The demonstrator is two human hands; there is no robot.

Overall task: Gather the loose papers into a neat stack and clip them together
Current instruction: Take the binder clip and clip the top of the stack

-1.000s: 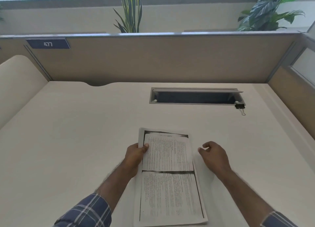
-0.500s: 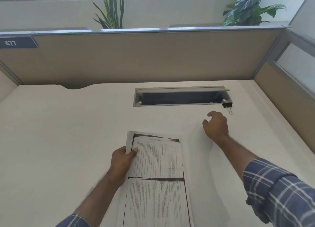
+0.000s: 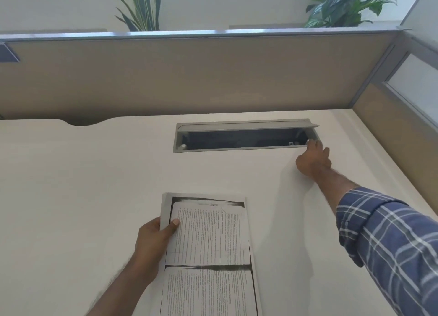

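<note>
Gripping: my left hand [image 3: 151,242] holds the stack of papers [image 3: 209,256] at its left edge, thumb laid flat across the top sheet, remaining fingers tucked beneath and out of sight. Stack of papers: white sheets, photocopied, bearing two blocks of small dense print, one above the other, each block bordered along its top by a dark smudged copier band; a further dark band runs down the left margin of the upper block. Text too small to read. Edges lie nearly flush, with a sliver of lower sheets showing along the left and top. Location: on the pale desk [image 3: 83,185], near its front, directly before me, lower end cut off by the frame. Orientation: long axis runs away from me toward the partition [image 3: 189,78], tilted slightly, top end leaning a little left; top edge points at the recessed cable tray [image 3: 244,137]. My right hand [image 3: 312,160]: arm stretched forward and right, blue plaid sleeve [image 3: 388,244] rolled back, fingertips reaching the right end of the cable tray at its grey rim; whether those fingers pinch anything I cannot tell, since the hand covers that spot. Cable tray: grey frame, lid raised at the back, dark interior. Hands well apart. Behind partition: two leafy plants [image 3: 139,9].
</note>
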